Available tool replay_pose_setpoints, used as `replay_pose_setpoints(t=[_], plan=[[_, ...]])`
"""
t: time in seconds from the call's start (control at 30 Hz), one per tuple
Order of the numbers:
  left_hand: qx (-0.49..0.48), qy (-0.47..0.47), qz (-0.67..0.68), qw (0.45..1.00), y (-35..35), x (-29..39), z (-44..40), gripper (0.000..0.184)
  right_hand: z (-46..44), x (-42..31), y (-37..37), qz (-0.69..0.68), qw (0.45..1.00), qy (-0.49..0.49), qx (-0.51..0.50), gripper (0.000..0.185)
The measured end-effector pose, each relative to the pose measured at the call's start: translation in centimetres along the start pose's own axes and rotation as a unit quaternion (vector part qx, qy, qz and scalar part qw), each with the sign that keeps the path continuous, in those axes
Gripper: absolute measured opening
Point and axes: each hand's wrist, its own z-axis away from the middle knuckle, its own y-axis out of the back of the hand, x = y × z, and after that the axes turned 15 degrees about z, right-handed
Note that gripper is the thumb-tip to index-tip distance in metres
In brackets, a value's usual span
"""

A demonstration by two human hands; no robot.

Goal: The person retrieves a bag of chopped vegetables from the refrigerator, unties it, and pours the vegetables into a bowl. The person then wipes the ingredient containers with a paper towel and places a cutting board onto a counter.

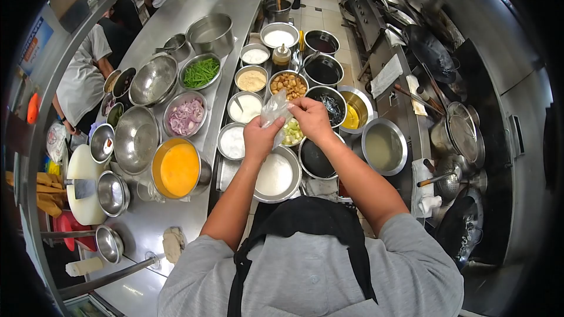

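A clear plastic bag (274,109) is held up between my hands over the rows of bowls. My left hand (262,136) grips its lower left side. With the fingers pinched, my right hand (311,118) has hold of its right edge. Beneath them is a bowl of pale green chopped pieces (291,133), partly hidden by my hands. Just beyond sits a bowl of browned cubes (288,85). Closer to me stand a large bowl of white powder (274,175) and a dark-filled bowl (317,158). I cannot make out anything inside the bag.
On the left steel counter (144,229) are a pot of orange liquid (180,167), sliced onions (185,116), green beans (201,73) and several metal bowls. A basin of cloudy liquid (383,147) stands right. Woks (432,53) line the stove. A person (85,76) stands at left.
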Motion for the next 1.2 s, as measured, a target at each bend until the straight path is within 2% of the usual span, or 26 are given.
replay_pose_setpoints(t=[0.03, 0.07, 0.13, 0.17, 0.23, 0.27, 0.3, 0.37, 0.43, 0.47, 0.5, 0.53, 0.6, 0.63, 0.7, 0.77, 0.8, 0.87, 0.9, 0.97, 1.0, 1.07, 1.13, 1.2], plan=[[0.012, -0.023, -0.082, 0.996, 0.2, -0.1, -0.1, 0.016, 0.0, -0.1, 0.0, -0.074, 0.995, -0.049, -0.047, 0.018], [0.011, -0.025, -0.083, 0.996, 0.5, -0.5, -0.4, 0.016, 0.1, -0.2, -0.2, -0.074, 0.995, -0.047, -0.046, 0.018], [0.069, 0.037, -0.032, 0.996, 1.6, -1.8, -1.7, 0.017, 0.2, -0.3, -0.8, -0.222, 0.965, -0.106, -0.095, 0.012], [0.069, 0.036, -0.032, 0.996, 2.1, -2.5, -2.2, 0.017, 0.3, 0.0, -1.0, -0.223, 0.965, -0.105, -0.095, 0.012], [0.077, 0.077, -0.093, 0.99, 2.7, -3.2, -3.0, 0.015, 0.3, 0.6, -1.0, -0.453, 0.865, -0.142, -0.162, 0.015], [0.077, 0.076, -0.093, 0.99, 2.7, -3.2, -3.1, 0.015, 0.1, 0.9, -0.9, -0.467, 0.85, -0.161, -0.182, 0.022], [0.077, 0.076, -0.087, 0.99, 2.5, -3.3, -3.3, 0.019, -0.1, 1.2, -1.0, -0.467, 0.85, -0.16, -0.181, 0.022], [0.076, 0.075, -0.08, 0.991, 1.3, -1.8, -2.6, 0.023, -0.2, 0.2, -0.6, -0.534, 0.798, -0.225, -0.165, 0.023], [-0.001, 0.166, 0.014, 0.986, 0.0, 0.6, -1.5, 0.026, -0.9, 1.4, -1.0, -0.534, 0.795, -0.224, -0.182, 0.027], [-0.003, 0.166, 0.014, 0.986, 0.0, 0.3, -1.8, 0.026, -1.2, 1.6, -1.2, -0.541, 0.79, -0.229, -0.174, 0.025], [-0.023, 0.177, 0.073, 0.981, 0.2, -0.3, -2.4, 0.026, -1.5, 1.8, -1.3, -0.55, 0.785, -0.234, -0.164, 0.024], [-0.044, 0.188, 0.131, 0.973, 0.5, -0.8, -3.0, 0.026, -1.9, 2.2, -1.3, -0.551, 0.785, -0.233, -0.161, 0.024], [-0.072, 0.183, 0.157, 0.968, 1.0, -1.3, -4.5, 0.025, -2.6, 2.9, -1.3, -0.48, 0.83, -0.189, -0.213, 0.022], [-0.098, 0.178, 0.186, 0.961, 1.1, -1.1, -4.9, 0.024, -2.6, 2.7, -1.2, -0.483, 0.83, -0.187, -0.21, 0.022], [-0.107, 0.178, 0.166, 0.964, 1.5, -0.6, -5.5, 0.026, -2.6, 2.2, -1.1, -0.37, 0.89, -0.176, -0.202, 0.021], [-0.137, 0.185, 0.069, 0.971, 1.9, -0.7, -6.2, 0.027, -3.0, 2.2, -1.3, -0.376, 0.884, -0.178, -0.215, 0.023], [-0.14, 0.185, 0.067, 0.97, 1.9, -0.9, -6.3, 0.027, -3.2, 2.1, -1.5, -0.384, 0.879, -0.2, -0.197, 0.022], [-0.178, 0.134, -0.031, 0.974, 1.9, -0.9, -6.2, 0.028, -3.2, 1.6, -1.6, -0.396, 0.874, -0.221, -0.175, 0.021], [-0.181, 0.134, -0.034, 0.974, 1.9, -0.9, -6.1, 0.028, -3.2, 1.3, -1.7, -0.379, 0.884, -0.226, -0.156, 0.019], [-0.163, 0.144, 0.06, 0.974, 1.9, -0.9, -5.9, 0.025, -3.3, 1.6, -1.8, -0.364, 0.893, -0.229, -0.133, 0.018], [-0.166, 0.144, 0.057, 0.974, 1.9, -0.9, -5.8, 0.025, -3.4, 1.8, -1.9, -0.353, 0.9, -0.22, -0.134, 0.018], [-0.103, 0.101, -0.005, 0.99, 1.6, -0.7, -5.4, 0.026, -3.5, 2.6, -2.1, -0.341, 0.906, -0.211, -0.133, 0.018], [-0.103, 0.115, -0.01, 0.988, 1.7, -0.5, -5.4, 0.025, -3.3, 2.9, -2.2, -0.363, 0.905, -0.175, -0.136, 0.02], [-0.103, 0.13, -0.015, 0.986, 1.6, -0.5, -5.4, 0.024, -2.9, 2.6, -2.1, -0.372, 0.9, -0.182, -0.135, 0.019]])
